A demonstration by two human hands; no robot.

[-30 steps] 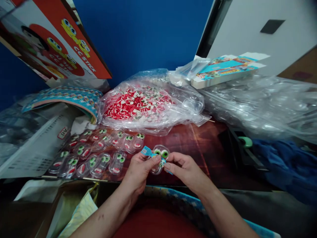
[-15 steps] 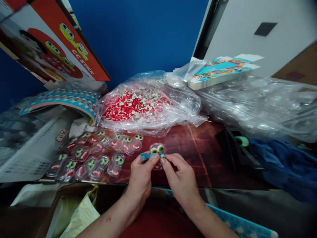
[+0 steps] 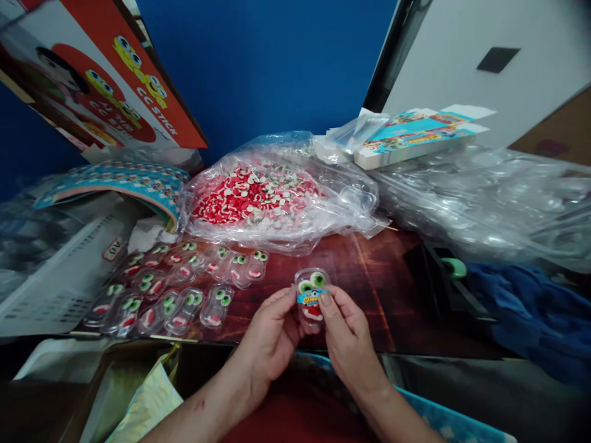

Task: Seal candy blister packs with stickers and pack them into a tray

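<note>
Clear plastic is what you grip: a small see-through blister case (image 3: 312, 295) with two green candy eyes and a red mouth inside, held upright over the near edge of the dark red-brown wooden table (image 3: 369, 277). Your left hand (image 3: 272, 335) and right hand (image 3: 347, 335) pinch it from either side, thumbs pressing on the blue printed sticker (image 3: 310, 298) across its front, probably to flatten it. Left of your hands lie rows of filled cases (image 3: 175, 286); farther off sits the clear bag of red and white candies (image 3: 258, 197).

Clear glossy plastic capsule (image 3: 312, 295) w/ paper sticker (image 3: 310, 298); glossy wood-look tabletop (image 3: 369, 277)
</note>
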